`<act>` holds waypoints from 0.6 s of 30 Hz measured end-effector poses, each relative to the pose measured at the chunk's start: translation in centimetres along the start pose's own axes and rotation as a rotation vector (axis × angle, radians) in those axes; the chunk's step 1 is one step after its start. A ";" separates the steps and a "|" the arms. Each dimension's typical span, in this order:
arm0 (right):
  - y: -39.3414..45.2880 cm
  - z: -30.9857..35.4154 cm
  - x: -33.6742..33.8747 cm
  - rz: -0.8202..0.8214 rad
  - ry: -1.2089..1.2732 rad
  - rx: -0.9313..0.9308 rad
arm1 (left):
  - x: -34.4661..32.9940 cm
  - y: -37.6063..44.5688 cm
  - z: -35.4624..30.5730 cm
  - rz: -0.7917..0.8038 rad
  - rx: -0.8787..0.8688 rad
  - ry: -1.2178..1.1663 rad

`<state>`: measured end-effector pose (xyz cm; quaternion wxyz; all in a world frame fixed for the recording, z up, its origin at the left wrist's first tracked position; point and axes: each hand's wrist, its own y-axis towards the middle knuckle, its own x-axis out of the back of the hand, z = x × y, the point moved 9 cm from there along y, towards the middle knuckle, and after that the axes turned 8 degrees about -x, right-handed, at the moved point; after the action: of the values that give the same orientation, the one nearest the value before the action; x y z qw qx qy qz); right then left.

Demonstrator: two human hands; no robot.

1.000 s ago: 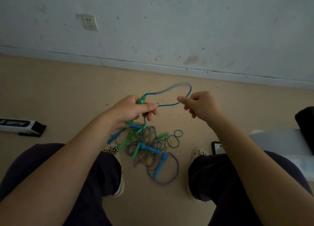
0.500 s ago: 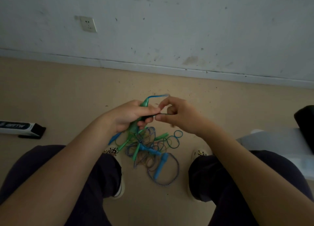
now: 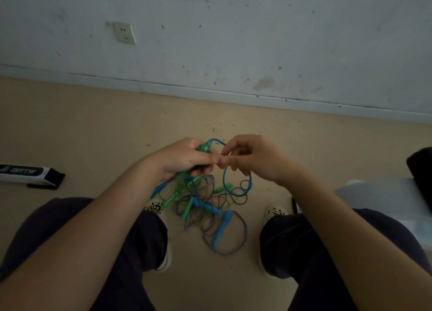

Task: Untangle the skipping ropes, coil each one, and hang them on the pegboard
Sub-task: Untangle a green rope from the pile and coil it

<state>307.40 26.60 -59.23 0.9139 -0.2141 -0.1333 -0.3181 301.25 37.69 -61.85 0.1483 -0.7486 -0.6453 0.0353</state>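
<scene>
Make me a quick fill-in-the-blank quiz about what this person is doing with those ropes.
1. The left hand grips a ____ handle.
2. The right hand pinches a thin ____ cord.
3. The tangled ropes lie on the ____, between the person's feet.
4. A white ____ is set in the wall.

Missing words: green; blue; floor; socket
</scene>
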 end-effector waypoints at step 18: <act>0.0 0.3 0.2 -0.019 0.073 -0.013 | 0.5 0.2 -0.8 -0.098 -0.055 -0.046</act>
<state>307.54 26.58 -58.89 0.9136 -0.2068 -0.1001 -0.3354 301.72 38.05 -61.10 0.1142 -0.7188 -0.6852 0.0274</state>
